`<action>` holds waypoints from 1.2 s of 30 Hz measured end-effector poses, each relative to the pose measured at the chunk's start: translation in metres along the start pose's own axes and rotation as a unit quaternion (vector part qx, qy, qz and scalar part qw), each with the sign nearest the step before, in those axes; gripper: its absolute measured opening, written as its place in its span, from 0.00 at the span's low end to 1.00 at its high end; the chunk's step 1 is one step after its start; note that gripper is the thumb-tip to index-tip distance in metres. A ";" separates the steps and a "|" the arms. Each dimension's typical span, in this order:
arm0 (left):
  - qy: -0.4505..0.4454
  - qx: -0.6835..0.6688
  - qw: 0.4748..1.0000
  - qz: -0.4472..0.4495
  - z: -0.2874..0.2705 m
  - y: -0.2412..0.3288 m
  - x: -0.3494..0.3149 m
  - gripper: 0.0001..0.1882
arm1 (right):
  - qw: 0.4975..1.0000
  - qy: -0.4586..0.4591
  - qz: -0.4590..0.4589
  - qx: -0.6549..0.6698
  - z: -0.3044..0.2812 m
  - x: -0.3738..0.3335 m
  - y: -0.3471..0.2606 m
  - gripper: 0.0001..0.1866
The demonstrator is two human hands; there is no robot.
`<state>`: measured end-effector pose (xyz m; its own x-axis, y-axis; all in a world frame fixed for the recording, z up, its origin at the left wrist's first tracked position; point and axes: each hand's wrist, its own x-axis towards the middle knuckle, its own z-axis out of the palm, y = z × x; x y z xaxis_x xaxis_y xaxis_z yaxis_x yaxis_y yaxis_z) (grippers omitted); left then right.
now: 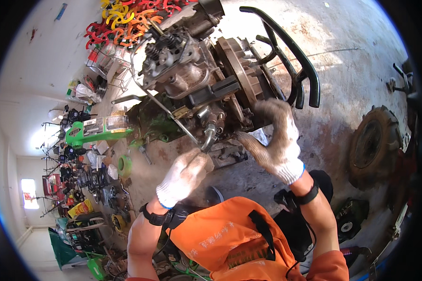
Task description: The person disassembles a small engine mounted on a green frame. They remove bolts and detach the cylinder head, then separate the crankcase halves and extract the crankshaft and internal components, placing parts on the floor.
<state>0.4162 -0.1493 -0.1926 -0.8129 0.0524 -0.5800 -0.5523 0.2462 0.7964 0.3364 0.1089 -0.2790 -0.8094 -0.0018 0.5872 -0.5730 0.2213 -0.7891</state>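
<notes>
Both gloved hands at the near side of a dirty engine, bent metal pipe just past the left fingertips.
Nearest: orange apron. Left hand: fingers curled in close together by the pipe's lower end; can't tell if they grip it. Right hand: thumb and fingers spread wide, nothing seen between them, fingertips by the engine's lower right edge; contact unclear, some blur. Engine body sits beyond and between the hands. Black tubular bar juts out past the right hand. Right of that, open concrete floor out to a treaded wheel. Far left: curved red, orange and yellow parts piled.
</notes>
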 end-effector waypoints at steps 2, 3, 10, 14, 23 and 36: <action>0.006 0.018 0.999 0.046 0.010 -0.009 0.003 0.21 | 0.997 -0.015 -0.036 -0.061 0.005 0.013 0.004 0.48; 0.030 0.057 0.996 0.069 0.012 -0.013 0.005 0.21 | 0.994 -0.039 -0.040 -0.092 0.007 0.018 0.005 0.49; 0.060 0.176 0.977 0.101 0.001 -0.009 0.013 0.22 | 0.978 -0.113 -0.069 -0.162 0.009 0.033 0.004 0.44; 0.060 0.332 0.921 0.195 -0.008 0.008 0.011 0.21 | 0.973 -0.107 -0.091 -0.183 0.017 0.033 0.008 0.42; 0.054 0.141 0.977 0.150 0.011 -0.020 0.019 0.23 | 0.972 -0.130 -0.080 -0.176 0.018 0.030 0.011 0.45; 0.037 -0.551 0.804 0.220 0.187 -0.094 0.087 0.21 | 0.961 -0.256 -0.073 -0.075 -0.014 0.054 0.020 0.22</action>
<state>0.4322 0.0134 -0.3496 -0.9605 -0.1681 -0.2219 -0.0037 -0.7892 0.6142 0.2831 0.1271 -0.2604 -0.7008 -0.5144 0.4942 -0.6917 0.3207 -0.6471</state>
